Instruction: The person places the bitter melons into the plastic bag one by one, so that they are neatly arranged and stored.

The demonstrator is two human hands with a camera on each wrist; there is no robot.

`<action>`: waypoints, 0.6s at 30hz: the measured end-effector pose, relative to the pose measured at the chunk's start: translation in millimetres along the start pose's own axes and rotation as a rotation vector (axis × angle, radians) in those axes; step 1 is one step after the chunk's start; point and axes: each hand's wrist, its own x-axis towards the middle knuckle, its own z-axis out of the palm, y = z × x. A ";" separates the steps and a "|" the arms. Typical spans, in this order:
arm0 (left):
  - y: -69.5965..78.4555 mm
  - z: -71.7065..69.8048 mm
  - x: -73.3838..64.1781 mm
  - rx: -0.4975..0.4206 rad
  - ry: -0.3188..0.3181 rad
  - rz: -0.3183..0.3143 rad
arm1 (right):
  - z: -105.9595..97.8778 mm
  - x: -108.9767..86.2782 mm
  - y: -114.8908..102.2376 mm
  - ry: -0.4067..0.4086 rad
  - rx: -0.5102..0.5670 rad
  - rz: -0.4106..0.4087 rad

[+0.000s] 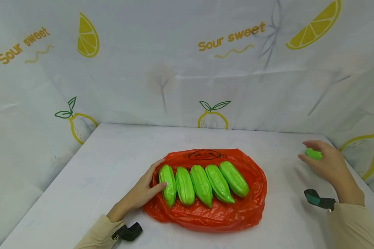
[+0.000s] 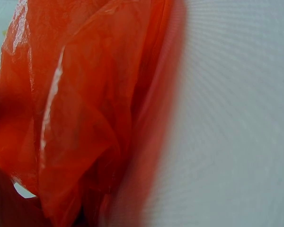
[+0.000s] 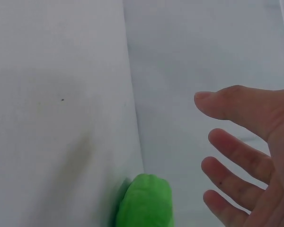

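An orange-red plastic bag (image 1: pixel 218 216) lies spread on the table, several glossy green ridged gourds (image 1: pixel 201 185) side by side on it. My left hand (image 1: pixel 140 192) grips the bag's left edge, its thumb over the leftmost gourd (image 1: pixel 166 176) and its other fingers partly hidden by the bag. Up close in the left wrist view are the bag's folds (image 2: pixel 85 109). At the table's right side, my right hand (image 1: pixel 328 162) hovers by another green gourd (image 1: pixel 313 154), partly hidden behind it. In the right wrist view, the fingers are spread and apart from this gourd (image 3: pixel 146 203).
A white table (image 1: pixel 90 193) lies under everything. Behind it and at both sides hangs a white curtain (image 1: pixel 127 69) with printed lemons and lettering. The right-hand gourd lies near the table's right edge. Each wrist wears a dark camera mount (image 1: pixel 319 200).
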 end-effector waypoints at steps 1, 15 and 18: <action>0.1 0.1 -0.1 -0.001 0.000 -0.001 | 0.5 -0.2 1.4 0.006 0.005 0.000; 0.4 0.2 -0.2 -0.010 0.000 -0.001 | 1.1 -3.2 18.2 0.058 0.017 0.070; 0.4 0.1 -0.2 -0.010 -0.001 -0.001 | 0.7 -4.9 20.3 0.056 0.021 0.092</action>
